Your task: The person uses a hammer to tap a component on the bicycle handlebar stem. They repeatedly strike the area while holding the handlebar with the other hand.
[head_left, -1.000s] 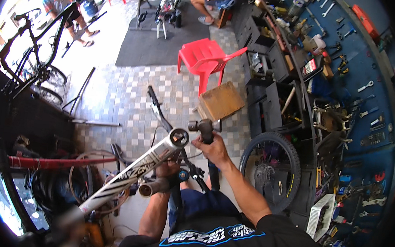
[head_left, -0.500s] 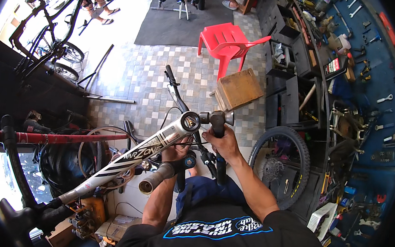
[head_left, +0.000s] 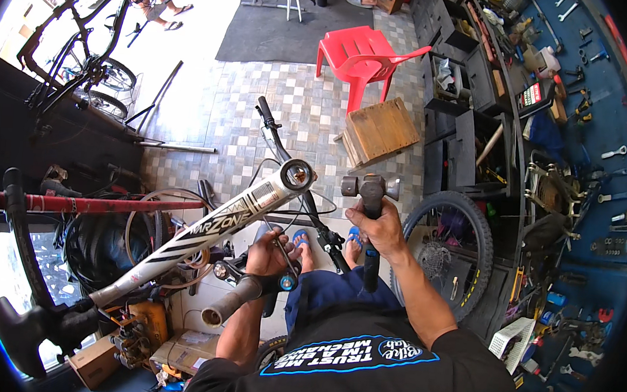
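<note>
My right hand (head_left: 377, 230) is closed around the handle of a dark hammer (head_left: 371, 189), whose two-faced head is held up to the right of a bicycle frame (head_left: 227, 222). The silver-white frame slants from lower left toward the middle, and its open head tube (head_left: 298, 175) faces up. Below the frame tube, my left hand (head_left: 268, 254) is closed on a thin metal rod (head_left: 280, 249). Close by that hand juts a worn grey cylinder (head_left: 231, 301) with a black part behind it. A handlebar (head_left: 281, 138) hangs by cables beside the head tube.
A red plastic chair (head_left: 358, 56) and a wooden box (head_left: 381, 133) stand ahead on the tiled floor. To the right are a wheel (head_left: 445, 251), black drawers (head_left: 471, 153) and a tool wall (head_left: 605, 138). Another bike frame (head_left: 83, 38) hangs at left; other people sit farther off.
The hammer has moved right, from close beside the head tube to clear of it. My left hand has come lower and left, into fuller view, with the rod showing. The view has shifted slightly.
</note>
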A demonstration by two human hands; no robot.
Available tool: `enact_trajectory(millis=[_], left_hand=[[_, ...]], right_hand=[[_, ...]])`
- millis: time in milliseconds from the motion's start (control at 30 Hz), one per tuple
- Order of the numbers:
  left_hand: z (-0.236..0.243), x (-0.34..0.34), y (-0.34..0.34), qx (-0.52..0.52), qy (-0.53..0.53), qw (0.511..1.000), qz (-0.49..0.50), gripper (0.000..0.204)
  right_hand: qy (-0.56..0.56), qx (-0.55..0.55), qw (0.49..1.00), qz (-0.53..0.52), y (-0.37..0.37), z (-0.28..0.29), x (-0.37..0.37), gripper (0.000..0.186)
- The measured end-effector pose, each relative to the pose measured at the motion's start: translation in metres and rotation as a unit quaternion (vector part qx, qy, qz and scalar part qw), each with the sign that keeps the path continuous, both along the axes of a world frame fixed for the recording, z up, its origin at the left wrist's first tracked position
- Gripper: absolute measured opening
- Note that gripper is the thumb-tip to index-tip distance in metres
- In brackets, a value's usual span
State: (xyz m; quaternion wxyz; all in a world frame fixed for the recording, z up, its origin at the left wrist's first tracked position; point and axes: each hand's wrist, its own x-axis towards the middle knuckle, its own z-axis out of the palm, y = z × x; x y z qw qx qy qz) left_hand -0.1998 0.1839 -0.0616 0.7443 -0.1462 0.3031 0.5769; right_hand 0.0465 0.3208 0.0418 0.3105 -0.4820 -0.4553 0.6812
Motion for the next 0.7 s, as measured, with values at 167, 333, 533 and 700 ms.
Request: enact_trajectory(millis=[167, 333, 533, 700], left_hand=[[0.029, 0.029, -0.048, 0.099, 0.011, 0.991, -0.091, 0.028], [0.068, 0.071, -0.074, 0.125, 0.141, 0.977, -0.103, 0.041], [0.102, 0.095, -0.104, 0.201, 0.133, 0.966, -0.092, 0.047], [0.095, 0.108, -0.126, 0.298, 0.086, 0.950, 0.044, 0.042]], right_hand=[[-0.002, 0.060, 0.996, 0.064, 0.004, 0.014, 0.030, 0.019], [-0.049, 0.118, 0.977, 0.169, -0.003, 0.008, 0.068, 0.021], [-0.026, 0.134, 0.965, 0.225, -0.062, 0.025, 0.089, 0.026], [0.024, 0.127, 0.971, 0.200, -0.136, 0.051, 0.085, 0.023]])
